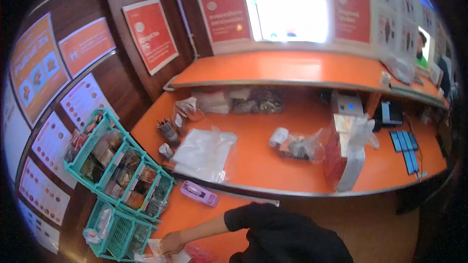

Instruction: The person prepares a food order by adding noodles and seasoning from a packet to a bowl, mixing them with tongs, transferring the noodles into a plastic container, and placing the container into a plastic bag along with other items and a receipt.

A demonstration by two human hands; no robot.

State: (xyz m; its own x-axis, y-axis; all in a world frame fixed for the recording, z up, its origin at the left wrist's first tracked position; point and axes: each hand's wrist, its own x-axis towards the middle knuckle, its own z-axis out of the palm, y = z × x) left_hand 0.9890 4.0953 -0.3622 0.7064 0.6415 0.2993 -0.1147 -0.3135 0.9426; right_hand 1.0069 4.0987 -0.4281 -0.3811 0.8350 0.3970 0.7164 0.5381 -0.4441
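My right arm, in a short black sleeve, reaches across to the left at the bottom of the view. My right hand (171,243) is low over the orange counter (214,224), its fingers curled in at a pale, thin piece (154,246); whether this is paper or plastic I cannot tell. Beside the hand lies crumpled red and clear plastic (197,253), partly cut off by the lower edge. My left hand is out of sight. Close to the left stand teal baskets (114,234) with packets inside. A purple tape dispenser (199,194) lies beyond my forearm.
Stacked teal crates (131,148) hold several packed foods. On the raised desk are clear plastic bags (204,151), a cup of pens (168,131), a paper roll (279,137), a red and white bag (346,153), a small printer (346,102) and blue phone-like devices (405,148).
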